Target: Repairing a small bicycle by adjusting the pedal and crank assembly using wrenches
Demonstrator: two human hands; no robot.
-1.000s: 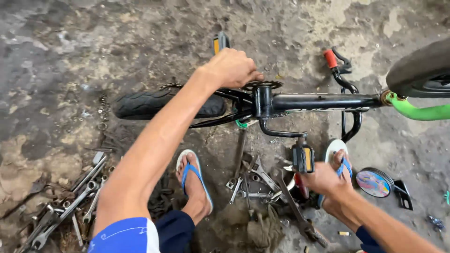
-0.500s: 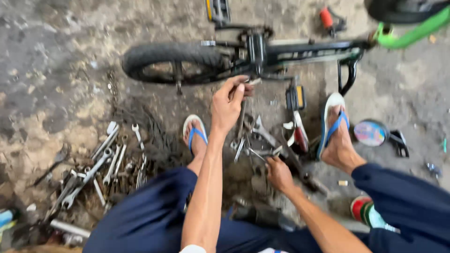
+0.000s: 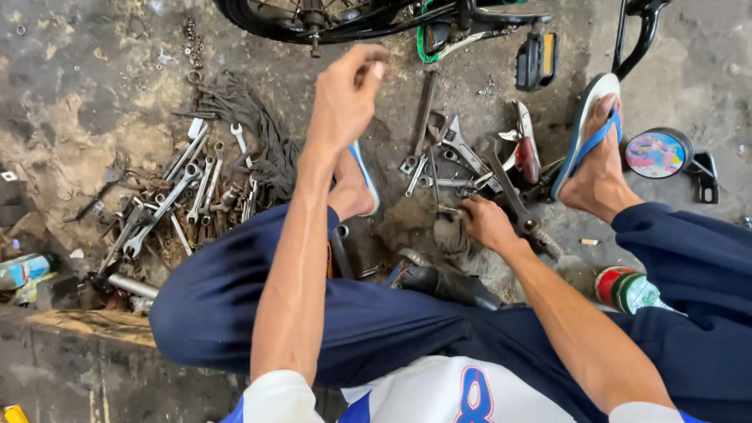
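Steel spanners (image 3: 439,168) under right hand (image 3: 486,223), left hand (image 3: 345,98) raised, round colourful tin (image 3: 656,153)

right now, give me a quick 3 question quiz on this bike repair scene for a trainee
1. True or false: the left hand rests flat on the ground.
2. What does the right hand reach into?
A. the heap of tools between the feet
B. the row of spanners
C. the round tin
3. Fill in: the pedal lies near the foot in a blue ____.

Key
1. False: it is raised, fingers pinched together.
2. A
3. sandal
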